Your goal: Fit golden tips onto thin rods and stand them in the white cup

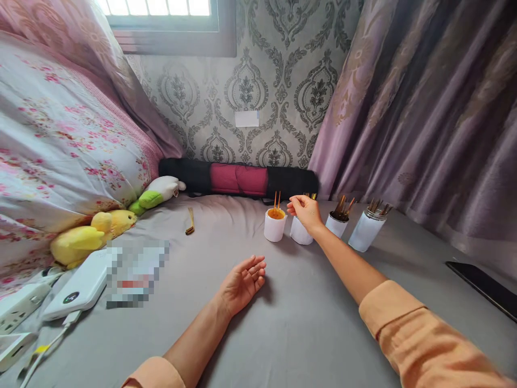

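Observation:
My right hand point(307, 212) is closed in a pinch above a white-wrapped container point(302, 234), partly hiding it and the dark and gold stick tips behind. Whatever the fingers hold, if anything, cannot be made out. Just left of them, a white container with an orange inside point(274, 229) has a few thin orange sticks point(277, 200) standing in it. My left hand point(244, 283) rests palm up on the grey sheet, fingers loosely curled and apart, holding nothing. Two more white containers, one dark-rimmed point(336, 226) and one a glass-rimmed jar point(365, 233), stand to the right with thin sticks in them.
A small bundle of gold sticks point(190, 222) lies on the grey sheet point(218, 237). At left are plush toys point(84, 237), a white power bank point(78, 285), a blurred-out packet point(137, 275) and a power strip point(24, 307). A black phone point(482, 288) lies right; a black-pink roll point(238, 179) lines the wall.

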`<state>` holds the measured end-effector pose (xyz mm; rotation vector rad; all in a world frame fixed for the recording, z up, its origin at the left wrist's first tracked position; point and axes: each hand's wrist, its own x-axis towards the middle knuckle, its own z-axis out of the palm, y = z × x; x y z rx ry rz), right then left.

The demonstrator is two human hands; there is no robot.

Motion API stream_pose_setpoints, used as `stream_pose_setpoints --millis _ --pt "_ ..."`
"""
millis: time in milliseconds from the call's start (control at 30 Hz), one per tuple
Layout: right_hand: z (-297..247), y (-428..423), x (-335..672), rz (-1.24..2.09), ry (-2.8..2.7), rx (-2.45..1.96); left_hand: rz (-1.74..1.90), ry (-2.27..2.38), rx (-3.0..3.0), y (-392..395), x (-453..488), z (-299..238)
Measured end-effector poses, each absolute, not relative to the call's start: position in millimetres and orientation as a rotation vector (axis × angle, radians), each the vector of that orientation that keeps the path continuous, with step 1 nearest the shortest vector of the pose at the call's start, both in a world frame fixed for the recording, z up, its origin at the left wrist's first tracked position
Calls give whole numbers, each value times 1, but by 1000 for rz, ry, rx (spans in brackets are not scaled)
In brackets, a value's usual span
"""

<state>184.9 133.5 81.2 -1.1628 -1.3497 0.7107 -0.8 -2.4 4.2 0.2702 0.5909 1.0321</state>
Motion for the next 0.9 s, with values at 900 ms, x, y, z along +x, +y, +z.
stream_pose_setpoints --millis 900 --pt "-19 67 132 869 -1498 -1295 1063 611 309 -1 -1 1"
